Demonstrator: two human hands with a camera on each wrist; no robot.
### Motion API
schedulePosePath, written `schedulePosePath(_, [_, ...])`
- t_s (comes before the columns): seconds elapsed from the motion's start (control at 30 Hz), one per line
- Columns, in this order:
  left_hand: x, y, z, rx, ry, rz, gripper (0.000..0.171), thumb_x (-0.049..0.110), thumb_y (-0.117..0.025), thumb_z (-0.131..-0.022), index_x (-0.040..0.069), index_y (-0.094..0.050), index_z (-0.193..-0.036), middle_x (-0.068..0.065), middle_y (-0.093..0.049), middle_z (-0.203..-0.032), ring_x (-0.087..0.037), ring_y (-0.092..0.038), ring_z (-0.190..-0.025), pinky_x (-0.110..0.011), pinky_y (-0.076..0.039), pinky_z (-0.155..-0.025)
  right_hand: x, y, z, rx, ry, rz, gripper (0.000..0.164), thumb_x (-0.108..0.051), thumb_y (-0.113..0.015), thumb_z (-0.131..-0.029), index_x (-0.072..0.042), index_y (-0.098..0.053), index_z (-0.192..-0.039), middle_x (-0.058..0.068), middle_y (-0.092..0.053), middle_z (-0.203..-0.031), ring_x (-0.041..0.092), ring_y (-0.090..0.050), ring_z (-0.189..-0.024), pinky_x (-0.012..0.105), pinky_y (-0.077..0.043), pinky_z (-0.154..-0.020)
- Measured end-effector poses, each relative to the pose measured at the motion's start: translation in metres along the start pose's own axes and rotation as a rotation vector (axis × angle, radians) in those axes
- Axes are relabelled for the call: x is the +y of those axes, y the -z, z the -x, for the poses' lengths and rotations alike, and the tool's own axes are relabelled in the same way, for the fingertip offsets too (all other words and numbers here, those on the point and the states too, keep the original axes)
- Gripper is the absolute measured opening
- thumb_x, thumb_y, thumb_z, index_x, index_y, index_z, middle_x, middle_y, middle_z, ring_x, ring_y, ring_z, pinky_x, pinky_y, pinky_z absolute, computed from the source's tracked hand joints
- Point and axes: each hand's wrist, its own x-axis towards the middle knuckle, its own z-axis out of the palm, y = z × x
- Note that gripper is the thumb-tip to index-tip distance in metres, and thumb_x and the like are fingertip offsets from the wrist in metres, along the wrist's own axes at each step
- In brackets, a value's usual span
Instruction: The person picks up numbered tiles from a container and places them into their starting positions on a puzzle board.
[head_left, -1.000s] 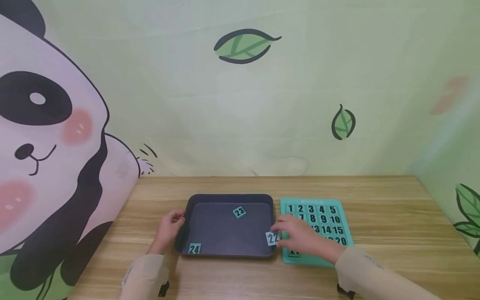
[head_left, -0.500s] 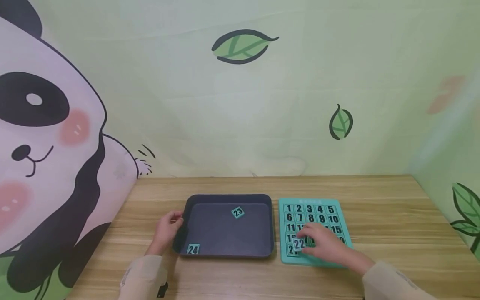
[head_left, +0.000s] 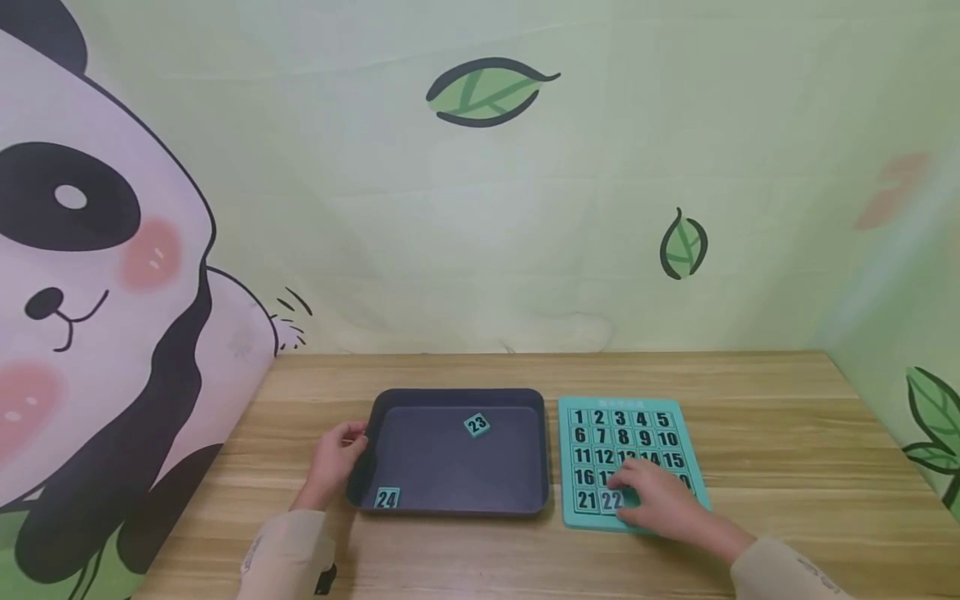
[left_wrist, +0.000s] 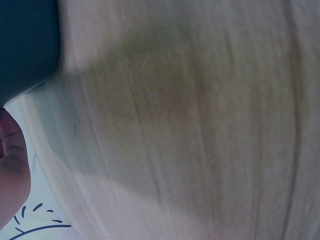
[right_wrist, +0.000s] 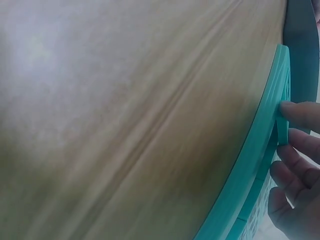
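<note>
My right hand [head_left: 660,504] pinches the number tile 22 [head_left: 611,500] between thumb and finger at the bottom row of the turquoise number board [head_left: 630,521], just right of tile 21 [head_left: 587,500]. In the right wrist view, the pinched tile [right_wrist: 283,129] is tilted against the board's raised edge [right_wrist: 250,145]. At the left end of the dark tray [head_left: 450,467], my left hand [head_left: 333,462] holds the rim. Inside the tray lie tile 23 [head_left: 476,425], turned askew near the back, and tile 24 [head_left: 387,498] in the front left corner.
Tray and board stand side by side on a wood-grain table [head_left: 480,554], with a narrow gap between them. Rows of numbered tiles fill the board's upper part; my right hand covers some of it. Behind the table hangs a printed backdrop [head_left: 480,250] with a panda and leaves.
My right hand has carried tile 22 from the tray's right edge across to the board and down to its bottom row. The left hand and the tray have stayed put.
</note>
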Motion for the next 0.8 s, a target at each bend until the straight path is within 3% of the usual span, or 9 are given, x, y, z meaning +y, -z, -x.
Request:
schedulePosePath(0.23, [0.0, 0.0, 0.0, -0.003, 0.002, 0.012, 0.029, 0.005, -0.05, -0.086, -0.004, -0.054, -0.113, -0.021, -0.057, -0.103, -0.031, -0.054, -0.097, -0.041, -0.047, -0.081, -0.001, -0.001, 0.0, -0.015, -0.025, -0.003, 0.028, -0.02, -0.071, -0.064, -0.014, -0.065, -0.091, -0.009, -0.053, -0.085, 0.009, -0.05, -0.081, 0.029, -0.047, -0.071])
schedulePosePath(0.5, [0.0, 0.001, 0.0, 0.004, 0.0, 0.01, 0.028, 0.005, -0.05, -0.086, -0.004, -0.054, -0.112, -0.02, -0.058, -0.102, -0.03, -0.054, -0.096, -0.041, -0.047, -0.081, -0.003, 0.001, -0.002, -0.031, 0.01, 0.008, 0.034, -0.024, -0.072, -0.065, -0.012, -0.066, -0.096, -0.009, -0.047, -0.08, 0.004, -0.042, -0.071, 0.018, -0.04, -0.06])
schedulePosePath(0.8, [-0.001, 0.0, 0.0, 0.027, -0.031, 0.022, 0.027, 0.003, -0.052, -0.084, -0.006, -0.056, -0.11, -0.021, -0.059, -0.099, -0.03, -0.056, -0.094, -0.039, -0.048, -0.079, -0.025, 0.011, -0.029, 0.002, 0.092, -0.012, 0.027, -0.023, -0.067, -0.074, -0.012, -0.065, -0.099, -0.003, -0.054, -0.089, 0.011, -0.049, -0.08, 0.023, -0.044, -0.063])
